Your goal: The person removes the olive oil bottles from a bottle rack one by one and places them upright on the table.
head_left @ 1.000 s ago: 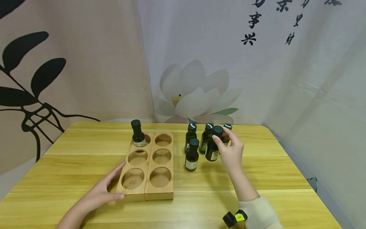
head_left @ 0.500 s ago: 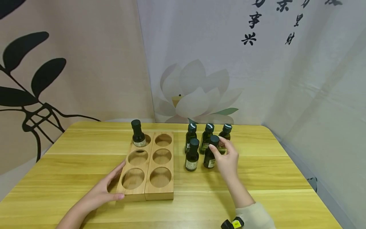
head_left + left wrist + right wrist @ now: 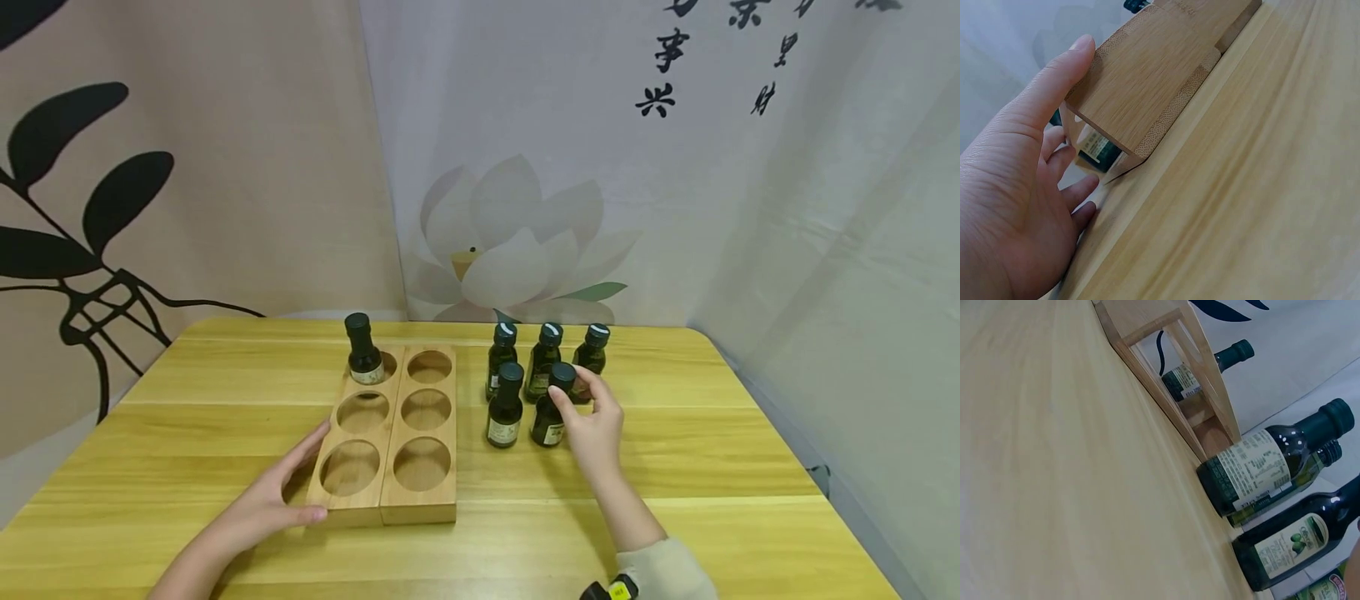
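My right hand (image 3: 598, 429) pinches the neck and cap of a small dark olive oil bottle (image 3: 549, 425), which stands upright at the table surface. In the right wrist view, this olive oil bottle (image 3: 1291, 547) shows a pale label with green olives. Just left of it stands a second dark bottle (image 3: 504, 417) with a black cap. My left hand (image 3: 262, 504) is at the near left corner of a wooden bottle rack (image 3: 386, 467), thumb on its front edge and fingers along its left side. In the left wrist view, the left thumb lies straight against the rack (image 3: 1147, 81).
Three more dark bottles (image 3: 542, 371) form a back row behind the right hand. The rack has two columns of round holes; one bottle (image 3: 365, 354) sits in its far left hole. A printed curtain (image 3: 525, 125) hangs behind the wooden table (image 3: 675, 467).
My right hand has lowered the bottle from above the back row to the table, forward and slightly left, beside the other front bottle. The left hand and rack have stayed in place.
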Tool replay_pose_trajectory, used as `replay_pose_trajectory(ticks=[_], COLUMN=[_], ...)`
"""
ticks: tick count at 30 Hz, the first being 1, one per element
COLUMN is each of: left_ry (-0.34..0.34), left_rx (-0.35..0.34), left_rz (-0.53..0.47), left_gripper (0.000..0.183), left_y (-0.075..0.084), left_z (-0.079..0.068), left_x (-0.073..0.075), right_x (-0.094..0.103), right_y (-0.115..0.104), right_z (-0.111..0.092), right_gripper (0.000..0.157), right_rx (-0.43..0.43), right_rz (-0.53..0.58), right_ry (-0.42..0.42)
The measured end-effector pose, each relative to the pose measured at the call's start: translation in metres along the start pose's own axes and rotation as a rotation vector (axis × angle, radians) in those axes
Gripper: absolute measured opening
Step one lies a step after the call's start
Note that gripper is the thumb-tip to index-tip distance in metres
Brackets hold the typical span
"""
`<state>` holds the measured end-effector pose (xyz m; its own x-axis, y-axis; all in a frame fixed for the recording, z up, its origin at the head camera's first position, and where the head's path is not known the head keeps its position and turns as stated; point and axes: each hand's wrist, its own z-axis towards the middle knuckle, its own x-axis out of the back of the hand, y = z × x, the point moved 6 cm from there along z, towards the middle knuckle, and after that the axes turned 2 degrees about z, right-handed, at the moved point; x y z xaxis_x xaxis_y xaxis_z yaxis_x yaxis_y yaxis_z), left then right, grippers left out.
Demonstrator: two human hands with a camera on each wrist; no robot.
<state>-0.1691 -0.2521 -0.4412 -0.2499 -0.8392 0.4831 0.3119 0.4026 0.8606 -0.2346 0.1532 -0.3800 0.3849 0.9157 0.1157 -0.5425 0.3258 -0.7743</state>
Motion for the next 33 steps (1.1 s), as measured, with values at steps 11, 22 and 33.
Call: replay_pose_trajectory(ticks=[11, 22, 33], left_ry=[-0.004, 0.009, 0.000], left_rx=[-0.002, -0.002, 0.003], left_rz=[0.007, 0.031, 0.041], left_gripper=[0.099, 0.101, 0.101], left_y=[0.000, -0.002, 0.002], left_z=[0.000, 0.001, 0.000], left_x=[0.000, 0.001, 0.001], right_x=[0.006, -0.002, -0.044], right_y=[-0.047, -0.095, -0.134], right_z=[0.009, 0.024, 0.037], right_gripper=[0.042, 0.040, 0.041], right_rx=[0.029, 0.183, 0.194], right_rz=[-0.060, 0.030, 0.149], right_ry=[-0.053, -0.039, -0.143])
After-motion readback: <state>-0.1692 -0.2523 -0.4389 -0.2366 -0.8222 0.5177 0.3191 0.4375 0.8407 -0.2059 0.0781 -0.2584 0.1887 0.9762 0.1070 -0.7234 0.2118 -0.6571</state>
